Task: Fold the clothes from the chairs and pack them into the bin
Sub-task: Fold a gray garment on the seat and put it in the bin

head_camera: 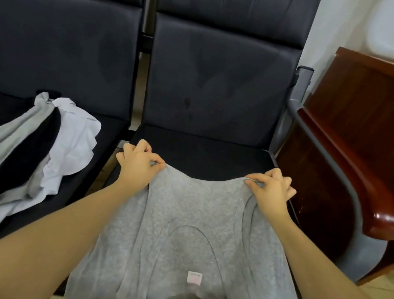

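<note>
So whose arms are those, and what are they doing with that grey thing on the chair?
There is only one picture, taken by a camera worn on a person's head, so you see what they see looking down. The two bare arms belong to that person. No robot here.

The left hand and the right hand each pinch a far corner of a soft grey knitted top. It lies spread over the seat of a dark padded chair, with a small white label showing near its neck.

On the next dark padded chair, to the left, waits a loose pile of grey, black and white clothes. On the right stands a reddish-brown wooden armrest.

The clothes are meant to be folded and packed into a bin, but no bin shows in this picture.
</note>
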